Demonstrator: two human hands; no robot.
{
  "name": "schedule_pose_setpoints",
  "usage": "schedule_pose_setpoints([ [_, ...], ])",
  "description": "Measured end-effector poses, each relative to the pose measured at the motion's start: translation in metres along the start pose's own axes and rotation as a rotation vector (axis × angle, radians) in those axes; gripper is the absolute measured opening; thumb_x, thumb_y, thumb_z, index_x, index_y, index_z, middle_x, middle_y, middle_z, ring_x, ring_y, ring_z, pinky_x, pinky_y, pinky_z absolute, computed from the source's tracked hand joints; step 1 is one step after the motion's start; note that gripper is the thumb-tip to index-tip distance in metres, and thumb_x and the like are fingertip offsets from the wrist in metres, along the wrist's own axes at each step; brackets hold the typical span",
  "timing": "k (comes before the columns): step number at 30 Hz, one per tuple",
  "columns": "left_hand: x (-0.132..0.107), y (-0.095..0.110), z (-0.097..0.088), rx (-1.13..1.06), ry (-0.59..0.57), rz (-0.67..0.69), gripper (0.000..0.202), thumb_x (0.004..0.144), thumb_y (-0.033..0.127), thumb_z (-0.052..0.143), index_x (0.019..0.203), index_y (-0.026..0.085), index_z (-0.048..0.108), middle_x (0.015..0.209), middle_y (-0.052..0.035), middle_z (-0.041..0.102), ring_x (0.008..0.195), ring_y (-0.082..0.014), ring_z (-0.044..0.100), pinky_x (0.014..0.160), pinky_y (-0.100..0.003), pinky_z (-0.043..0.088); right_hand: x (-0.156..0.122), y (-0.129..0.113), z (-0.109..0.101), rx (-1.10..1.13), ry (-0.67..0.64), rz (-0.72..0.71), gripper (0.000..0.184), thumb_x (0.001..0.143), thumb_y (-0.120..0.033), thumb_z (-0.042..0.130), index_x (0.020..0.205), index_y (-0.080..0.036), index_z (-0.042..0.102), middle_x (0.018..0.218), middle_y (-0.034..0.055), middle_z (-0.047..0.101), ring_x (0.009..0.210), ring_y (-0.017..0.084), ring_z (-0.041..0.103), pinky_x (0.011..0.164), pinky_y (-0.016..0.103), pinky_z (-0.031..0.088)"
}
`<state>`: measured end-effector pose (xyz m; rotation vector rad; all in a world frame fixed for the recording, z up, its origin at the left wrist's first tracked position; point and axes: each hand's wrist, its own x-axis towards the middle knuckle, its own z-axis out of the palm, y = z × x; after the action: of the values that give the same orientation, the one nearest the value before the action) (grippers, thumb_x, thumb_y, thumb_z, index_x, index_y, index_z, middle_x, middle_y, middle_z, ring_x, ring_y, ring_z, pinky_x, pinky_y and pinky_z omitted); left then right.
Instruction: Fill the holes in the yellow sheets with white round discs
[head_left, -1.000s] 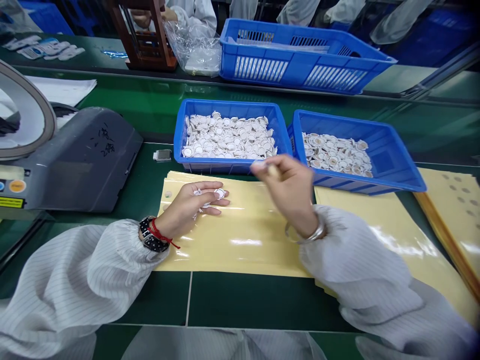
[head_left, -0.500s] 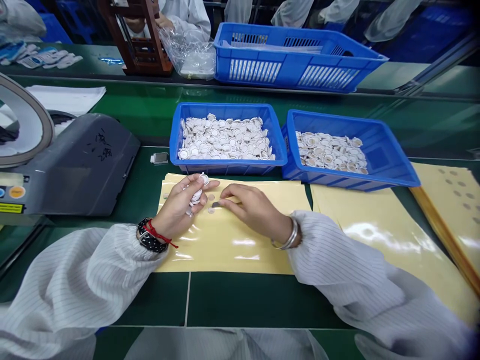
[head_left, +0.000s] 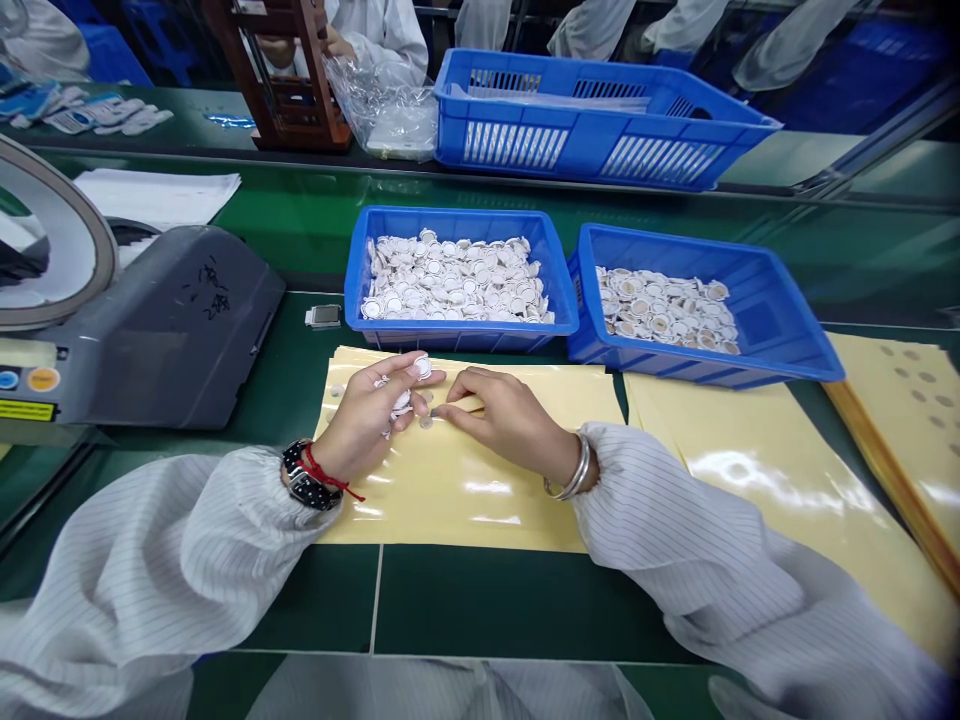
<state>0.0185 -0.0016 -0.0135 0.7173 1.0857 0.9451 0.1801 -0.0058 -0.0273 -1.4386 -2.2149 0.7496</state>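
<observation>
My left hand (head_left: pixel 371 415) is closed around several small white round discs (head_left: pixel 401 403). One white disc (head_left: pixel 423 367) is pinched near the tips of its thumb and forefinger. Just to the right, my right hand (head_left: pixel 499 415) is closed, thumb and forefinger pinching a small flat grey piece (head_left: pixel 436 411) low over the yellow glossy sheet (head_left: pixel 465 500). Whether that piece is a sticker or a thin tool, I cannot tell. Beside it, a round grey dot (head_left: pixel 426 423) lies on the sheet.
Behind my hands stand a blue bin (head_left: pixel 461 335) full of white discs and a second blue bin (head_left: pixel 705 372) partly filled with similar discs. More yellow sheets (head_left: pixel 735 430) lie at right. A grey tape machine (head_left: pixel 172 330) stands at left; a blue basket (head_left: pixel 517 140) sits farther back.
My left thumb and the pinched disc have shifted slightly right and down. The grey piece at my right fingertips shows less than before. The whole view has shifted a little.
</observation>
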Motion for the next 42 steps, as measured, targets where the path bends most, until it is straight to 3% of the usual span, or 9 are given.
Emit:
schedule_pose_setpoints([
  [4, -0.001, -0.001, 0.002, 0.046, 0.025, 0.016, 0.033, 0.076, 0.015, 0.06, 0.108, 0.009, 0.055, 0.096, -0.0162, 0.065, 0.046, -0.0056, 0.053, 0.032, -0.015, 0.026, -0.001, -0.001, 0.004, -0.018, 0.09, 0.091, 0.038, 0.069, -0.054, 0.062, 0.068, -0.018, 0.052, 0.068, 0.0002, 0.059, 0.062, 0.014, 0.052, 0.052, 0.025, 0.028],
  [8, -0.003, -0.002, 0.003, 0.103, 0.031, 0.038, 0.038, 0.074, 0.015, 0.062, 0.11, 0.009, 0.053, 0.097, -0.0146, 0.065, 0.047, -0.0067, 0.054, 0.032, -0.015, 0.026, 0.001, 0.004, -0.001, 0.235, 0.088, 0.084, 0.041, 0.063, -0.055, 0.066, 0.063, -0.018, 0.051, 0.062, -0.0019, 0.055, 0.058, 0.012, 0.049, 0.052, 0.024, 0.032],
  [11, -0.004, -0.003, 0.003, 0.137, 0.008, 0.052, 0.043, 0.071, 0.019, 0.065, 0.111, 0.01, 0.055, 0.075, -0.0072, 0.066, 0.045, -0.0077, 0.052, 0.033, -0.015, 0.027, 0.005, 0.007, -0.004, 0.406, 0.231, 0.126, 0.039, 0.063, -0.052, 0.067, 0.06, -0.017, 0.05, 0.059, -0.0023, 0.052, 0.056, 0.011, 0.047, 0.051, 0.024, 0.035],
  [15, -0.007, -0.002, 0.004, 0.231, -0.036, 0.07, 0.042, 0.072, 0.024, 0.063, 0.111, 0.008, 0.056, 0.046, 0.0017, 0.054, 0.036, -0.0076, 0.045, 0.033, -0.016, 0.026, 0.007, 0.007, 0.0, 0.453, 0.387, 0.192, 0.036, 0.063, -0.049, 0.069, 0.06, -0.017, 0.051, 0.058, -0.002, 0.052, 0.056, 0.011, 0.046, 0.052, 0.024, 0.036],
  [30, -0.009, 0.0, 0.006, 0.33, -0.065, 0.073, 0.038, 0.073, 0.019, 0.057, 0.109, 0.008, 0.056, 0.047, 0.0017, 0.056, 0.034, -0.0066, 0.039, 0.034, -0.018, 0.03, 0.008, 0.005, 0.006, 0.325, 0.412, 0.24, 0.039, 0.062, -0.051, 0.068, 0.057, -0.017, 0.049, 0.057, -0.002, 0.052, 0.053, 0.01, 0.044, 0.049, 0.023, 0.034],
  [42, -0.008, 0.002, 0.007, 0.351, -0.058, 0.054, 0.036, 0.073, 0.018, 0.058, 0.107, 0.008, 0.057, 0.047, 0.0012, 0.056, 0.036, -0.0092, 0.046, 0.033, -0.018, 0.03, 0.008, 0.005, 0.006, 0.306, 0.424, 0.247, 0.038, 0.063, -0.051, 0.067, 0.058, -0.017, 0.05, 0.056, -0.0026, 0.05, 0.052, 0.01, 0.043, 0.048, 0.023, 0.032],
])
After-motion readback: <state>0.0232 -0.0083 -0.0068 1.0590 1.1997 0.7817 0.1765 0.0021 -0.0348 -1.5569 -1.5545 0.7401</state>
